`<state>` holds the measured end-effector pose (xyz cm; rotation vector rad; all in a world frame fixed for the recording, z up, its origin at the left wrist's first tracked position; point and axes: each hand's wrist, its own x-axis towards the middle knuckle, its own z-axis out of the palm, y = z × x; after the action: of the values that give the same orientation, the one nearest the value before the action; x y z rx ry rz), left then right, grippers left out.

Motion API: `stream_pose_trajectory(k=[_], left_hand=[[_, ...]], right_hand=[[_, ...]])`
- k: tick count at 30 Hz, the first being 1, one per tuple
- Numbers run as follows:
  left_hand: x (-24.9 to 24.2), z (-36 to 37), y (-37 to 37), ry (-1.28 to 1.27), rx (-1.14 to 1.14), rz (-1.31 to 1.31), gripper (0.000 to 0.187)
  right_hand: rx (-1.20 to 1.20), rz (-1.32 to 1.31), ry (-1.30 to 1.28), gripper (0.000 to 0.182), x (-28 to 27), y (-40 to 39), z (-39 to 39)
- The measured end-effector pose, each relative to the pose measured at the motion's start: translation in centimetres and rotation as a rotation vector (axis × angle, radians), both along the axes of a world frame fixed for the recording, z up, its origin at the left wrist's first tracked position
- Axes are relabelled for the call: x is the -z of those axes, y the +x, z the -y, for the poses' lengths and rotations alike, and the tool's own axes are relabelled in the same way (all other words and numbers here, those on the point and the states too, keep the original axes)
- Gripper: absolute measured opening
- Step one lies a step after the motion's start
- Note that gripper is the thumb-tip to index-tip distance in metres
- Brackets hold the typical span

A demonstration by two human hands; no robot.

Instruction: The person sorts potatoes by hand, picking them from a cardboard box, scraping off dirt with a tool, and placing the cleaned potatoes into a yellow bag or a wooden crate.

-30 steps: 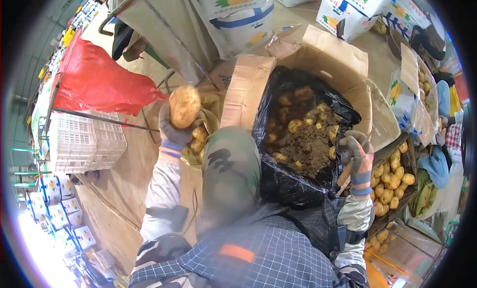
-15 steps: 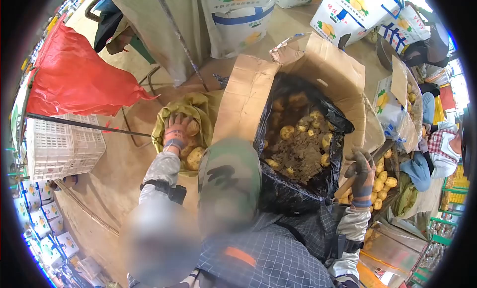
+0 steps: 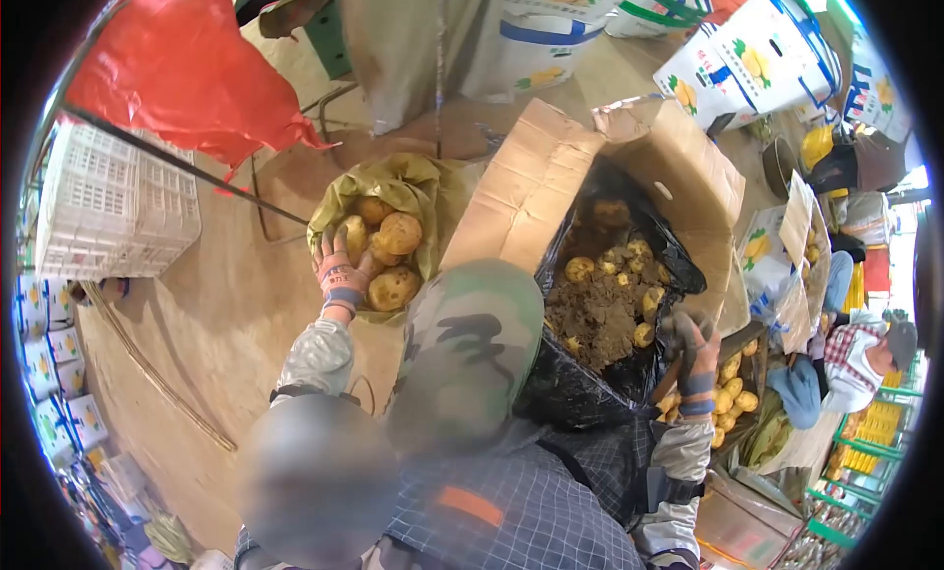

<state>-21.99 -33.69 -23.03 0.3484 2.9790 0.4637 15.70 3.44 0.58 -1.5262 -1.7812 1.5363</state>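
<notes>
The cardboard box (image 3: 706,169) is standing open, and its tall left flap (image 3: 526,191) is rising between the soil inside and the sack (image 3: 433,188). Left of the box, the left hand (image 3: 341,275) is spreading its gloved fingers at the sack's near-left edge, open and gripping nothing. Big potatoes (image 3: 399,234) are sitting inside that sack, right beside the fingers. At the box's lower right, the right hand (image 3: 694,352) is curling round a brown handle (image 3: 668,381); what the handle belongs to is hidden. Inside the box, black plastic (image 3: 565,391) is lining the walls around soil (image 3: 597,316) and smaller potatoes (image 3: 579,269). A camouflage-patterned shape (image 3: 470,339) is blocking the view just left of the box's lower part. Farther left, red cloth (image 3: 187,68) is hanging above a white crate (image 3: 118,208). Beyond the box to the right, a person (image 3: 857,361) is sitting.
</notes>
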Motion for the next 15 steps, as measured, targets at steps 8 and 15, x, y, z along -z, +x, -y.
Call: stream_pose_trajectory(k=[8, 15], left_hand=[[1.5, 1.0, -1.2, 0.167, -0.002, -0.069, 0.085], [2.3, 5.1, -1.3, 0.360, -0.412, -0.077, 0.092]], right_hand=[[-0.897, -0.246, 0.035, 0.041, -3.1, -23.9, 4.7], [-0.951, 0.483, 0.008, 0.059, 13.2, -42.7, 12.7]])
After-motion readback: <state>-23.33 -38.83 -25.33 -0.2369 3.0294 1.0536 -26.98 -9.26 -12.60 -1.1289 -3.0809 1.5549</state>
